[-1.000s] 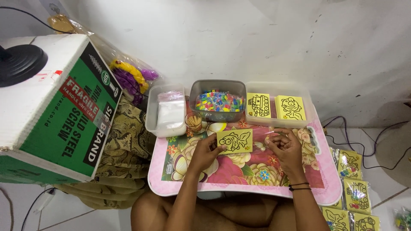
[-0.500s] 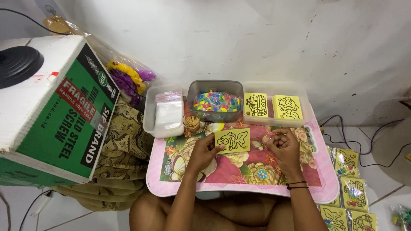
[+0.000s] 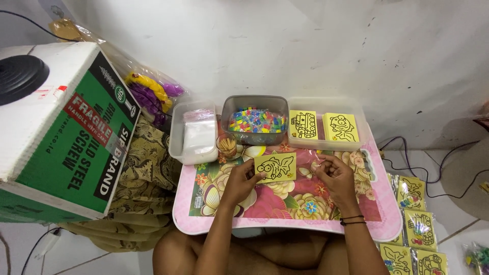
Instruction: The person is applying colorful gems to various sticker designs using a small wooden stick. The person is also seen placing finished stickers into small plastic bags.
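Note:
My left hand pinches the left edge of a small yellow card with a black line drawing, holding it just above a pink flowered lap tray. My right hand hovers a little to the right of the card with its fingertips pinched together; whatever sits between them is too small to make out. Both forearms reach up from the bottom of the head view over my lap.
Along the tray's far edge stand a clear tub of plastic bags, a grey tub of coloured bits and a clear tub of yellow cards. A big cardboard box sits left. Packed cards lie on the floor right.
Both hands stay in the same place on the tray with the card between them. The view has shifted slightly; nothing else has moved.

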